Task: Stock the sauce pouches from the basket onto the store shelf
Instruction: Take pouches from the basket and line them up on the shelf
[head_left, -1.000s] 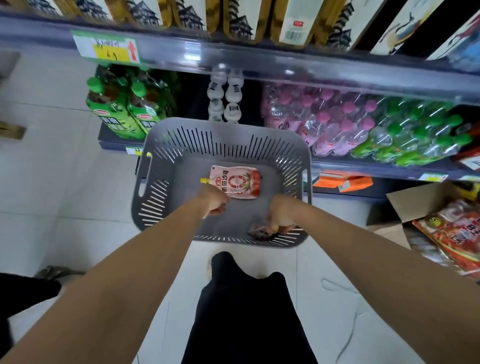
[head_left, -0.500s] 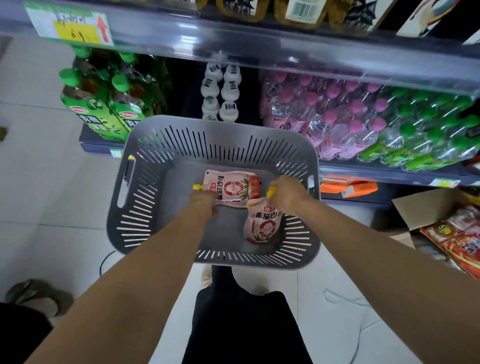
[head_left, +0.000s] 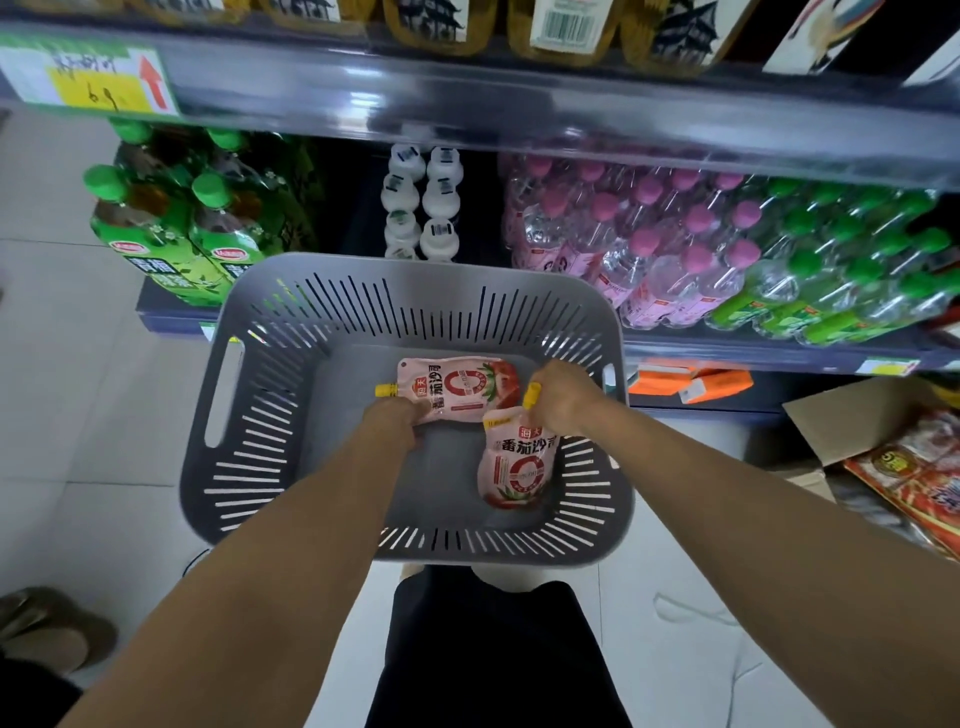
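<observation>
reaching down with both bare arms, a person works inside a grey slatted basket (head_left: 415, 291) that sits in front of the store shelf (head_left: 519, 104). the left hand (head_left: 395, 415) is near the basket's middle, fingers curled under and pinching the near edge of the flat pouch (head_left: 457, 387), a pink tomato sauce pack lying on the basket floor just toward twelve o'clock from that hand, its yellow cap (head_left: 385, 389) pointing to nine o'clock. the right hand (head_left: 563, 397), at three o'clock from the left one, is closed round the neck of the hanging pouch (head_left: 514, 462) beside its own yellow spout (head_left: 531, 395). that pouch hangs upright below the fist toward six o'clock, label facing up, its bottom low in the basket's five o'clock corner; whether it touches the floor there i cannot tell. its top corner overlaps the flat pouch's near right edge.

beyond the basket, a price tag (head_left: 88, 78) with a red arrow is stuck on the shelf edge at eleven o'clock. on the lower tier stand green tea bottles (head_left: 171, 228) at ten o'clock, small white bottles (head_left: 421, 208) at twelve, pink-capped water bottles (head_left: 623, 234) at one and green-capped bottles (head_left: 857, 270) at two. orange packs (head_left: 691, 382) lie under that tier at three o'clock, and an open cardboard box (head_left: 841, 421) with red packets (head_left: 914, 478) is at four. a sandal (head_left: 47, 629) lies on the pale tiles at eight o'clock
</observation>
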